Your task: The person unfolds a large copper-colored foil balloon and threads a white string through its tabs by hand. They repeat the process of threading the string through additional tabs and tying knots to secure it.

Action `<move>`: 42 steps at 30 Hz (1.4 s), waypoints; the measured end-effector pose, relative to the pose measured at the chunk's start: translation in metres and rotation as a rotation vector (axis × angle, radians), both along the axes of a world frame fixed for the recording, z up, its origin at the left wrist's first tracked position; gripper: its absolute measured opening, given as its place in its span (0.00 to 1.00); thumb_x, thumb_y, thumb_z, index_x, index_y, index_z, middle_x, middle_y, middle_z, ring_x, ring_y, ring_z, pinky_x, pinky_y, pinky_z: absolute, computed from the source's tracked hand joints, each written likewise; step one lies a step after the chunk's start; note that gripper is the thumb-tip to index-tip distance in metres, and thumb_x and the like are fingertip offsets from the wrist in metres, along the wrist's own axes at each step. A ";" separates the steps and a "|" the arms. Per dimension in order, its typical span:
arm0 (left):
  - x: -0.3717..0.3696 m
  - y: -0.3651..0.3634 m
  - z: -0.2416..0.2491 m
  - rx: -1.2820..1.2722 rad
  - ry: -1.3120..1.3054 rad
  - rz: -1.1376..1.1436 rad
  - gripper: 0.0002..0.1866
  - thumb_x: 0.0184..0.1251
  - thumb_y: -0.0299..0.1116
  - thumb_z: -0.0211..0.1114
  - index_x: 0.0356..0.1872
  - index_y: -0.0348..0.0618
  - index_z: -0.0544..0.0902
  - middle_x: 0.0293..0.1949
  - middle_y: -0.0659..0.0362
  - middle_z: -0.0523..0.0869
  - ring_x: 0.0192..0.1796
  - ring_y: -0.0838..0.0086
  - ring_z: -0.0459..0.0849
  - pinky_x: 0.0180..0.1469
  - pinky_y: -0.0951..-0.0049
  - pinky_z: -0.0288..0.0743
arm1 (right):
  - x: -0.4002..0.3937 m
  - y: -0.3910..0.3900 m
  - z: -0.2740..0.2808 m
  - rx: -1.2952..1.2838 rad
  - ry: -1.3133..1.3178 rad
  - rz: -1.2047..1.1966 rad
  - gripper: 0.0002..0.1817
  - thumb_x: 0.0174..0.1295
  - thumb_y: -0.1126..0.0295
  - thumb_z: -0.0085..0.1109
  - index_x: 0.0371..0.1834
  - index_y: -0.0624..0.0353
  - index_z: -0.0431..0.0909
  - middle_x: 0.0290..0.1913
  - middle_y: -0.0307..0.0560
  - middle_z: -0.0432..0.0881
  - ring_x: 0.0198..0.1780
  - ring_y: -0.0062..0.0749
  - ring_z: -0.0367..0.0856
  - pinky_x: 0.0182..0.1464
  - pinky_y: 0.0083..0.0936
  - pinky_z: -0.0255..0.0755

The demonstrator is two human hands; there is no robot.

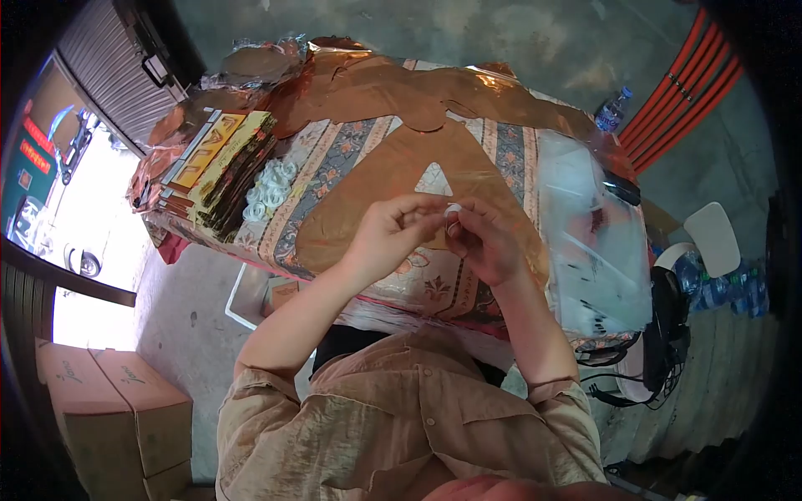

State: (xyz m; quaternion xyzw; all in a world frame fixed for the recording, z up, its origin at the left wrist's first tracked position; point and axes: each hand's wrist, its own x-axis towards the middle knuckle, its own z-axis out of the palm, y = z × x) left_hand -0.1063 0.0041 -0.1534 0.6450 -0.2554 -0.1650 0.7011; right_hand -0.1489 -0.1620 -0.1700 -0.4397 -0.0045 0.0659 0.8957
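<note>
My left hand point(393, 232) and my right hand point(487, 242) meet over the middle of the table, fingers pinched together. Between the fingertips is a small white piece point(453, 208), its kind too small to make out. Under them lies a large brown sheet point(359, 196), roughly triangular, with a pale triangle point(433, 180) near its middle. Several small white coils point(271, 188) are heaped to the left, beside a stack of gold and brown foil letter pieces point(225, 171).
A patterned cloth point(313, 171) covers the table. Shiny copper-coloured foil point(376, 92) lies along the far edge. Clear plastic sheets point(597, 275) cover the right side, near a water bottle point(614, 110). Cardboard boxes point(113, 388) stand on the floor at left; a black bag point(668, 321) is at right.
</note>
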 end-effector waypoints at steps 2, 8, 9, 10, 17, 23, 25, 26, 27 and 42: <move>-0.001 0.001 0.001 -0.001 0.066 -0.017 0.09 0.61 0.25 0.58 0.41 0.35 0.78 0.26 0.65 0.79 0.27 0.87 0.72 0.27 0.87 0.66 | 0.001 0.000 -0.003 -0.025 -0.035 0.009 0.07 0.61 0.69 0.48 0.36 0.61 0.74 0.26 0.40 0.76 0.23 0.23 0.71 0.23 0.16 0.63; -0.001 0.003 -0.008 -0.050 0.126 -0.015 0.05 0.58 0.23 0.60 0.34 0.34 0.78 0.21 0.67 0.77 0.23 0.88 0.71 0.25 0.88 0.64 | -0.002 0.003 -0.005 -0.149 -0.046 -0.011 0.07 0.61 0.69 0.49 0.34 0.60 0.74 0.26 0.40 0.76 0.23 0.23 0.71 0.24 0.16 0.64; -0.001 0.004 -0.006 -0.037 0.129 -0.018 0.04 0.58 0.23 0.61 0.33 0.34 0.78 0.21 0.67 0.77 0.24 0.88 0.71 0.25 0.88 0.64 | -0.001 0.004 -0.006 -0.184 -0.047 -0.021 0.07 0.61 0.69 0.50 0.34 0.60 0.75 0.26 0.40 0.77 0.22 0.23 0.71 0.24 0.16 0.64; 0.000 0.006 -0.008 -0.032 0.129 -0.001 0.04 0.58 0.23 0.61 0.33 0.34 0.78 0.21 0.67 0.77 0.24 0.88 0.71 0.25 0.88 0.64 | 0.000 0.006 -0.007 -0.178 -0.049 -0.004 0.07 0.61 0.69 0.50 0.34 0.60 0.75 0.26 0.40 0.77 0.22 0.23 0.71 0.24 0.16 0.64; -0.002 0.020 -0.015 0.134 -0.024 0.048 0.06 0.60 0.26 0.59 0.36 0.36 0.76 0.22 0.66 0.76 0.22 0.89 0.70 0.21 0.87 0.63 | -0.002 0.025 -0.014 -0.053 0.099 -0.088 0.03 0.59 0.72 0.52 0.33 0.59 0.75 0.26 0.41 0.77 0.21 0.22 0.72 0.22 0.17 0.65; -0.001 0.040 -0.020 0.167 0.021 0.039 0.06 0.61 0.27 0.57 0.36 0.36 0.75 0.21 0.67 0.74 0.19 0.90 0.68 0.18 0.88 0.61 | -0.005 0.051 -0.018 -0.027 0.051 -0.112 0.02 0.58 0.73 0.54 0.33 0.56 0.75 0.27 0.41 0.79 0.22 0.21 0.75 0.23 0.15 0.67; -0.001 0.045 -0.020 0.183 0.061 0.041 0.06 0.61 0.27 0.57 0.36 0.36 0.75 0.20 0.68 0.74 0.19 0.89 0.69 0.19 0.88 0.62 | -0.005 0.056 -0.018 0.003 0.037 -0.122 0.02 0.58 0.74 0.53 0.33 0.56 0.75 0.27 0.40 0.79 0.23 0.21 0.75 0.22 0.14 0.66; 0.001 0.048 -0.024 0.151 0.045 0.034 0.05 0.61 0.27 0.57 0.36 0.36 0.75 0.21 0.67 0.73 0.21 0.89 0.71 0.20 0.88 0.63 | -0.004 0.056 -0.019 -0.024 0.041 -0.109 0.02 0.58 0.74 0.53 0.33 0.55 0.75 0.27 0.41 0.79 0.23 0.20 0.75 0.21 0.12 0.65; 0.002 0.050 -0.026 0.119 0.028 0.026 0.05 0.62 0.27 0.57 0.35 0.37 0.75 0.22 0.67 0.73 0.22 0.88 0.72 0.22 0.89 0.65 | -0.004 0.057 -0.019 -0.051 0.046 -0.097 0.02 0.58 0.75 0.52 0.33 0.55 0.75 0.27 0.41 0.79 0.23 0.19 0.74 0.19 0.10 0.63; -0.003 0.055 -0.032 0.233 -0.352 0.083 0.06 0.54 0.24 0.60 0.33 0.36 0.75 0.26 0.58 0.71 0.28 0.75 0.74 0.29 0.77 0.69 | -0.004 0.052 -0.024 -0.157 0.040 0.107 0.07 0.59 0.74 0.49 0.40 0.59 0.73 0.36 0.41 0.78 0.30 0.18 0.77 0.21 0.09 0.64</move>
